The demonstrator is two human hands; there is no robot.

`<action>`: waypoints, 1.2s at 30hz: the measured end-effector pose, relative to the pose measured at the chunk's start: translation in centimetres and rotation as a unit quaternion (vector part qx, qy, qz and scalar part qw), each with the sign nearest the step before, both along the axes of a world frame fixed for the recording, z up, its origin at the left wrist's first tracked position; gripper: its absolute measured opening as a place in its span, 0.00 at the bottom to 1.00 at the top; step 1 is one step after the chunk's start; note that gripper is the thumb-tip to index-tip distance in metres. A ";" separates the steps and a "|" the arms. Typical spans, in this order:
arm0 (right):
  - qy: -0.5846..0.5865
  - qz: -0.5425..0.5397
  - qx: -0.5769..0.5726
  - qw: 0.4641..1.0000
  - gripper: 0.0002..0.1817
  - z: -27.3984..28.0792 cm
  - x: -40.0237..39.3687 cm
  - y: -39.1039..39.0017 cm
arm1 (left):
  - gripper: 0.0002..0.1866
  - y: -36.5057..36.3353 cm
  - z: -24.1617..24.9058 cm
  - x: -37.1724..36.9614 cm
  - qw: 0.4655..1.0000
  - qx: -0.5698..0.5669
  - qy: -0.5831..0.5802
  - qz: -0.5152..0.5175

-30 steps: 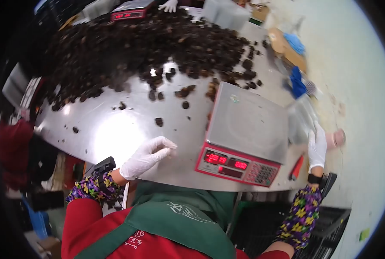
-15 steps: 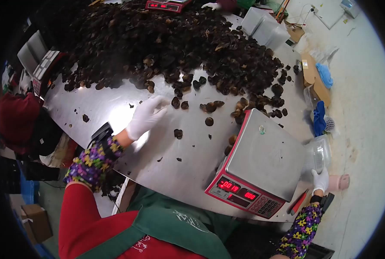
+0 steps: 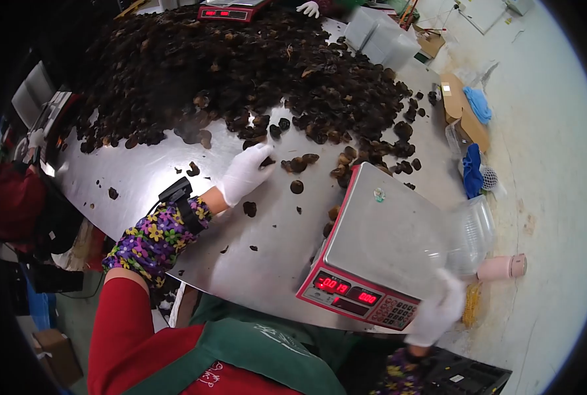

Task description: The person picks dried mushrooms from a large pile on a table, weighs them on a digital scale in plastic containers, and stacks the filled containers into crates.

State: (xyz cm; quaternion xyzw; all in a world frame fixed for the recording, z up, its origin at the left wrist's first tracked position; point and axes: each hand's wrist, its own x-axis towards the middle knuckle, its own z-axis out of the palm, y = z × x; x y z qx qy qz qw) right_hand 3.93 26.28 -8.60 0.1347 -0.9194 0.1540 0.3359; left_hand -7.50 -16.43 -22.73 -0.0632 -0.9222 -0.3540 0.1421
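My left hand, in a white glove, is over the metal table with its fingers closed round a dark piece that looks like a dried mushroom. Other loose dried mushrooms lie just right of it. My right hand, also gloved, is smeared by motion beside the front right corner of the red scale; its fingers cannot be made out. The scale's plate bears only a small greenish mark, and its red digits are lit. A clear plastic box stands against the scale's right side.
A large heap of dried mushrooms covers the table's far part. Behind it are another scale and another person's gloved hand. Clear tubs, a cardboard box, a blue cloth and a pink cup line the right side.
My left hand has moved right onto the loose pieces and closed on one. My right hand has left the clear box and come towards me, to the scale's front corner. The view has shifted slightly.
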 end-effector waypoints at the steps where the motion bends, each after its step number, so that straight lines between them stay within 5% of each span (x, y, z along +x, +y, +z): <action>1: -0.021 0.009 0.019 1.000 0.09 -1.5 1.2 -1.2 | 0.11 0.8 0.4 -0.7 0.998 0.027 0.063 -0.009; 5: -0.082 0.021 0.077 0.993 0.18 -4.4 3.8 -4.8 | 0.12 4.0 -0.3 -4.9 0.989 -0.054 0.137 -0.025; 10: -0.108 0.003 0.054 0.993 0.22 -4.1 5.2 -5.6 | 0.14 5.1 -2.5 -7.4 0.974 -0.202 0.020 -0.097; 12: -0.113 0.009 0.055 0.992 0.20 -3.9 5.2 -5.3 | 0.13 4.3 -3.1 -6.8 0.976 -0.187 0.020 -0.108; 14: -0.112 0.026 0.041 0.993 0.19 -4.5 5.1 -5.0 | 0.10 3.6 -3.2 -5.5 0.993 -0.021 0.050 -0.109; 16: -0.112 0.045 0.026 0.992 0.18 -4.6 5.1 -5.1 | 0.07 4.7 0.2 -3.6 0.995 0.061 0.004 -0.073; 19: -0.106 0.070 0.003 0.992 0.17 -4.6 4.6 -6.0 | 0.07 8.8 7.2 0.5 0.967 0.203 0.108 -0.109; 22: -0.099 0.080 0.009 0.992 0.17 -4.9 4.2 -6.8 | 0.07 13.1 11.0 3.6 0.934 0.212 0.182 -0.221; 27: -0.108 0.058 0.019 0.992 0.16 -5.0 4.3 -6.8 | 0.12 16.4 9.6 5.1 0.944 -0.048 0.122 -0.303; 29: -0.118 0.044 0.018 0.992 0.15 -4.9 4.6 -6.6 | 0.13 15.4 9.3 5.7 0.908 0.085 0.250 -0.326; 32: -0.118 0.028 0.005 0.993 0.15 -4.5 5.1 -6.5 | 0.14 13.0 9.4 6.3 0.886 0.241 0.140 -0.370; 36: -0.117 0.036 0.001 0.992 0.15 -4.8 5.1 -6.3 | 0.14 13.5 9.4 6.1 0.870 0.258 0.120 -0.404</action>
